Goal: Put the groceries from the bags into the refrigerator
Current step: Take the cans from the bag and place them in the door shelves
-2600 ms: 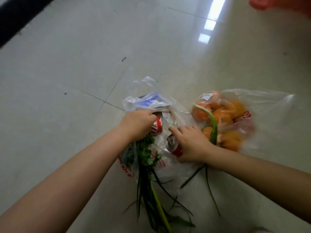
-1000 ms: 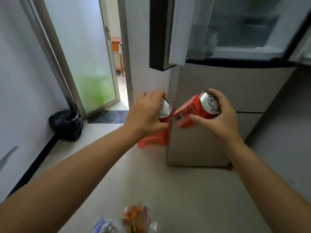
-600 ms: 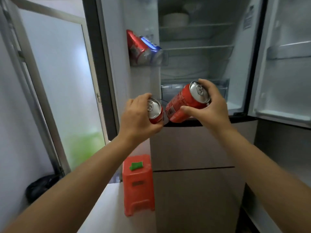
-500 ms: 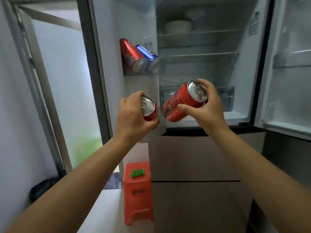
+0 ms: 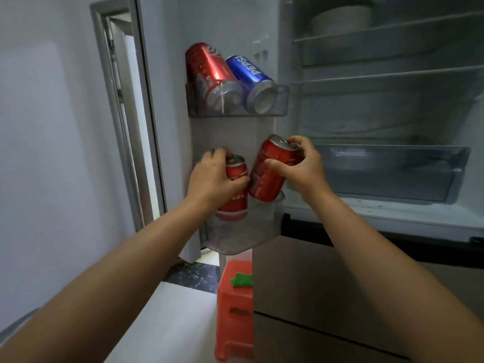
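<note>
Two red cans are being loaded into the lower door bin. Left hand grips the left can, already seated upright. Right hand grips the right can, tilted above the rim. Next: straighten, lower, then release both.

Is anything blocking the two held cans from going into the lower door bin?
Nothing visible. The left hand already has its red can low in the lower door bin; the right hand holds its can tilted over the open space beside it.
</note>
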### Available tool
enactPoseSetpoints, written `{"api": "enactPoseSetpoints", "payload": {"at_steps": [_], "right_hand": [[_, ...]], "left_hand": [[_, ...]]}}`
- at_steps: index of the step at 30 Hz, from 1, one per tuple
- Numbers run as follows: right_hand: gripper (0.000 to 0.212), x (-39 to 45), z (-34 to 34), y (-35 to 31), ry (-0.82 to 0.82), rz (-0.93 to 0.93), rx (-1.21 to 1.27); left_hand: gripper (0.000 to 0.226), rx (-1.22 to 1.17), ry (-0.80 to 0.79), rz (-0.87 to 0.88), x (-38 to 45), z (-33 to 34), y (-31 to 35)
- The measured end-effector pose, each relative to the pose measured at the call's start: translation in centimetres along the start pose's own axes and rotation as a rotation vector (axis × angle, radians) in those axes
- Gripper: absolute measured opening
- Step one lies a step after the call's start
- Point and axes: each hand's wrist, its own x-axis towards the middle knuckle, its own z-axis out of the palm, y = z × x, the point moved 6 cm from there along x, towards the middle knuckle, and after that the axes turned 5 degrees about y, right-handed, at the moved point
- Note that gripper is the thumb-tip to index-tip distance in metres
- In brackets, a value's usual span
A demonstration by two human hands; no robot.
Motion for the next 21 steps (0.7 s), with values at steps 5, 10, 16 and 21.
{"api": "enactPoseSetpoints", "payload": {"at_steps": [5,10,16,21], "right_hand": [[0.049,3.5,2.1,2.2,-0.255,0.028,-0.077],[0.046,3.8,5.1,4.4,-0.724,0.085,-0.365],[0.038,3.5,7.4,5.4,-1.028,0.101,-0.523],[0.045,3.5,8.4,6.4,-1.025,-0.115,-0.732]], "left_hand": [[0.042,0.071,-0.119,-0.095,1.2,1.6,-0.6],[0.037,0.129,-0.171,-0.261,1.0,2.3,-1.2],[0.018,0.140,-0.228,-0.413,0.8,3.7,-2.1],[0.045,0.331,-0.249,-0.388,1.2,5.3,-2.6]]}}
